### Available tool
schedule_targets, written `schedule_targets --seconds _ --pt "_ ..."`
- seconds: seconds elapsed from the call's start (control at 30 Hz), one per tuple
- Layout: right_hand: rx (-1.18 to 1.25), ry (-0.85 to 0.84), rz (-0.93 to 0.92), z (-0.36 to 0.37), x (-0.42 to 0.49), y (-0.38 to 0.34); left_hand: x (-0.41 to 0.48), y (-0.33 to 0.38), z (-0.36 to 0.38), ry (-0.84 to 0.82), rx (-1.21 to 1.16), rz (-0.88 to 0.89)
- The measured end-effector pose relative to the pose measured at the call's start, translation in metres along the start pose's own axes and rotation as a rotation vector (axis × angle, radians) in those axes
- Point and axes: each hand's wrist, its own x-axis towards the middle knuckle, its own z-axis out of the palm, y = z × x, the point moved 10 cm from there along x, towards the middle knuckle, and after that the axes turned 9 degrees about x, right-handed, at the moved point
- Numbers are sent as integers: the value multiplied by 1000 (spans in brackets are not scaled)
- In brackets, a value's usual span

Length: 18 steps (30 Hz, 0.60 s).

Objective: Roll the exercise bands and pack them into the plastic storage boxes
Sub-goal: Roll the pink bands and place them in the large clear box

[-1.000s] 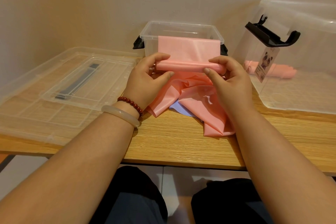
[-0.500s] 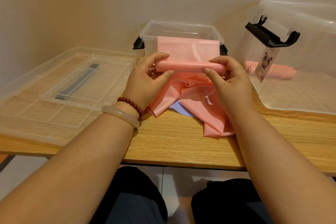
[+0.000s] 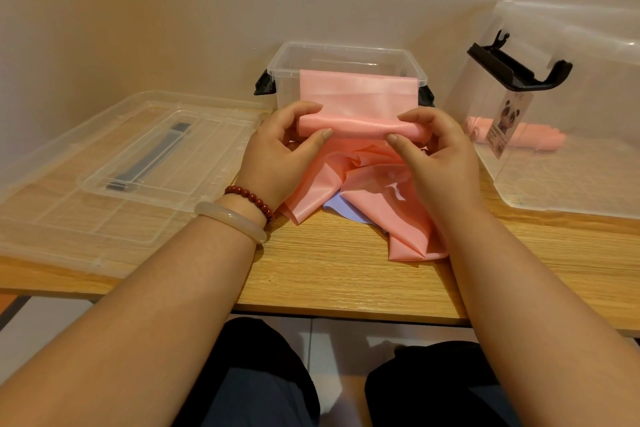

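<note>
A pink exercise band (image 3: 358, 126) is partly rolled into a tube held above the wooden table (image 3: 329, 267). My left hand (image 3: 277, 156) pinches the roll's left end and my right hand (image 3: 436, 156) pinches its right end. The band's loose part rises over the front rim of a small clear box (image 3: 343, 57) behind the roll. More pink band (image 3: 391, 215) lies crumpled on the table under my hands, with a pale purple band (image 3: 343, 210) showing beneath it. A rolled pink band (image 3: 533, 139) lies inside the large clear box (image 3: 588, 163) at the right.
Two clear lids (image 3: 104, 180), the smaller stacked on the larger, lie at the left of the table. The large box lies on its side with a black latch (image 3: 512, 69) and a panda label. A wall stands close behind. My knees show below the table edge.
Both hands keep pinching the roll in the same place. The loose band over the small box rim has barely shifted.
</note>
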Motion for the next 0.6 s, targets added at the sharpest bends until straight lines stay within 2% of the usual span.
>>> schedule_targets --seconds 0.6 --pt "7 -4 13 0 -1 -1 1 -2 0 4 13 4"
